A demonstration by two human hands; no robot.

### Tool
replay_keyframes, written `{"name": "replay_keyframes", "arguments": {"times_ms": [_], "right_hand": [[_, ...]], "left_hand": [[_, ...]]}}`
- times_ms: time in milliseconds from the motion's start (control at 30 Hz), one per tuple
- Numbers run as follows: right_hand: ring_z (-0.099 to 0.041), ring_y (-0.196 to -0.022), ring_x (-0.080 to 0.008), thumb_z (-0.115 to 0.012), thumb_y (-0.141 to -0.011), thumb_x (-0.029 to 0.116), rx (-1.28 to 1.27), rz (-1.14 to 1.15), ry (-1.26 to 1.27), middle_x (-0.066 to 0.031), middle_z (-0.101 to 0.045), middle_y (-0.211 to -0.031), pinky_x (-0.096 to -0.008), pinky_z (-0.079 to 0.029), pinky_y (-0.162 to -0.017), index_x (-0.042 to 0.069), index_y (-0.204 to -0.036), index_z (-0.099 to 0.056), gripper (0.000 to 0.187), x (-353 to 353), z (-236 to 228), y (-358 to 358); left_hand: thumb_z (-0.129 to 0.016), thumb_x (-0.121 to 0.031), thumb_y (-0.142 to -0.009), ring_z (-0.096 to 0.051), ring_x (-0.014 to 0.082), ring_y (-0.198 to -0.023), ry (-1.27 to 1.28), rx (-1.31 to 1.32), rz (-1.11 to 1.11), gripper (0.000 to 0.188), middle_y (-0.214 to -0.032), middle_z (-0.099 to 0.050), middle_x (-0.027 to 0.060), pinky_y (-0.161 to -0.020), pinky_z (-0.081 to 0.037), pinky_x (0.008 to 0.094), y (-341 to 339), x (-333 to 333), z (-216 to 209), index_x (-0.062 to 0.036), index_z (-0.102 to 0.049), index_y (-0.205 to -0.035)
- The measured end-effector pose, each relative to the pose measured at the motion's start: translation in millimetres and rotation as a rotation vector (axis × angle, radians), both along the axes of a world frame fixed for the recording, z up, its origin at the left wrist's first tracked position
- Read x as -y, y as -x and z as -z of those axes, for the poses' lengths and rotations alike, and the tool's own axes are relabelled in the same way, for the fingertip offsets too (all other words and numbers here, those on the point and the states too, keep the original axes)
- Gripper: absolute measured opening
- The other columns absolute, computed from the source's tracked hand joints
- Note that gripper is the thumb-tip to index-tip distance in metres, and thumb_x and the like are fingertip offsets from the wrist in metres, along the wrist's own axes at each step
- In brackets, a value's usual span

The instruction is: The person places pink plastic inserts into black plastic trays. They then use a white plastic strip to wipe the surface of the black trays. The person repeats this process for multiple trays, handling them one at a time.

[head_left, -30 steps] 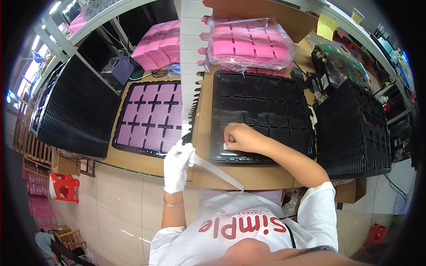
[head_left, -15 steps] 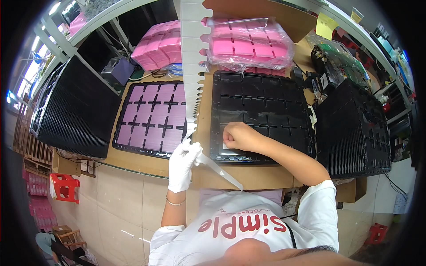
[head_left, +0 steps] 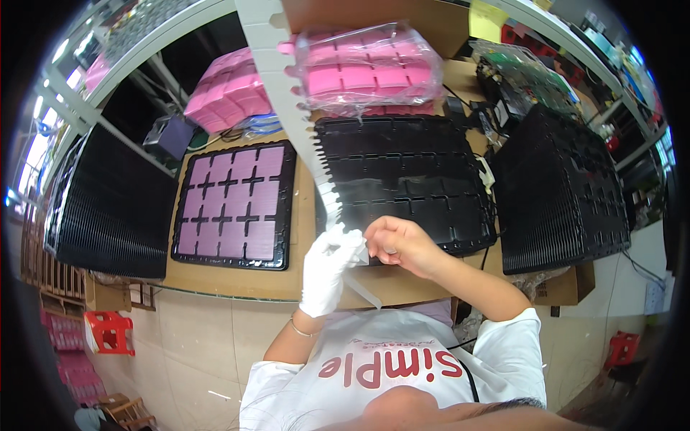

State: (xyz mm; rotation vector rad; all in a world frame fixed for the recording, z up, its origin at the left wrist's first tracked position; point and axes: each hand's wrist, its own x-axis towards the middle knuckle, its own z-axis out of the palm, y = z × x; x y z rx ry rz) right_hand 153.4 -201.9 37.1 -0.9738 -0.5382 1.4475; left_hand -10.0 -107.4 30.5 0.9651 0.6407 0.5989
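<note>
The white strip (head_left: 275, 79) w/ the notched edge runs from the top of my view, slanting down to the fingers of my gloved L hand (head_left: 332, 266); these are bent in close and have hold of its lower end. A narrow pale tail (head_left: 364, 293) hangs below my glove; can't tell if it's the same piece. My bare R hand (head_left: 402, 248) is half curled just beside the glove, fingertips by a small pale bit (head_left: 363, 253) btwn my hands; can't tell if I'm gripping it. Both hands are at the near edge of the R black tray (head_left: 402, 172). L of the strip, on the tan table (head_left: 302, 237), is the L black tray (head_left: 285, 187) w/ purple pads (head_left: 259, 237) in its compartments. Tall tray stacks flank these: L stack (head_left: 115, 201), R stack (head_left: 553, 194). At the back, pink foam in a clear bag (head_left: 366, 72), more pink blocks (head_left: 230, 90) to its L, green circuit boards (head_left: 517, 72) to its R. Red stools on the floor, one L (head_left: 109, 332), one R (head_left: 622, 350).
</note>
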Motion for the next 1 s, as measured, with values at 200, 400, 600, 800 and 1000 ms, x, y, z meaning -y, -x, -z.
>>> {"name": "replay_keyframes", "arguments": {"times_ms": [200, 400, 600, 800, 1000], "right_hand": [[-0.045, -0.066, -0.0002, -0.070, -0.088, 0.006, 0.460, 0.255, -0.050, 0.0049, -0.059, -0.079, -0.0175, -0.037, -0.059, 0.003, -0.093, -0.065, 0.007, 36.7, -7.3, -4.3], [-0.050, -0.064, -0.0047, -0.074, -0.082, 0.004, 0.998, 0.515, -0.229, 0.0002, -0.059, -0.077, -0.0190, -0.039, -0.057, 0.003, -0.088, -0.068, 0.008, 62.9, -1.3, -9.5], [-0.056, -0.065, -0.0104, -0.076, -0.079, 0.005, 1.417, 0.540, -0.543, -0.0031, -0.060, -0.080, -0.0212, -0.042, -0.051, 0.006, -0.086, -0.069, 0.009, 78.3, 1.6, -21.6], [-0.054, -0.067, -0.0087, -0.073, -0.081, 0.012, 1.179, 0.360, 0.209, -0.0017, -0.058, -0.076, -0.0242, -0.044, -0.060, 0.004, -0.085, -0.071, 0.009, 124.2, -6.6, -111.1], [-0.052, -0.059, -0.0138, -0.073, -0.076, 0.007, 1.456, 0.292, 0.287, -0.0051, -0.055, -0.070, -0.0288, -0.044, -0.055, 0.001, -0.078, -0.066, 0.009, 130.4, 19.9, -132.6]], "left_hand": [[-0.068, -0.014, -0.092, -0.059, 0.0085, -0.066, 0.140, 0.074, 0.098, 0.014, -0.088, -0.065, 0.0045, -0.060, -0.047, 0.0217, -34.1, 14.2, -2.3, -0.0039, -0.063, -0.100], [-0.071, -0.009, -0.089, -0.065, 0.0123, -0.075, -0.023, -0.006, 0.135, 0.012, -0.104, -0.068, 0.0142, -0.066, -0.051, 0.0236, -51.4, 29.1, -3.6, -0.0016, -0.061, -0.092], [-0.070, -0.010, -0.090, -0.064, 0.0105, -0.073, -0.085, -0.048, 0.116, 0.012, -0.107, -0.068, 0.0135, -0.067, -0.052, 0.0226, -57.4, 28.8, 8.0, -0.0010, -0.063, -0.094], [-0.069, -0.012, -0.091, -0.059, 0.0082, -0.065, -0.164, -0.072, 0.051, 0.010, -0.088, -0.067, 0.0064, -0.062, -0.048, 0.0214, -53.8, 14.7, 3.2, -0.0037, -0.065, -0.094], [-0.069, -0.011, -0.091, -0.058, 0.0082, -0.064, -0.163, -0.105, 0.065, 0.008, -0.082, -0.065, 0.0048, -0.060, -0.045, 0.0206, -53.6, 12.9, -0.8, -0.0043, -0.064, -0.091]]}}
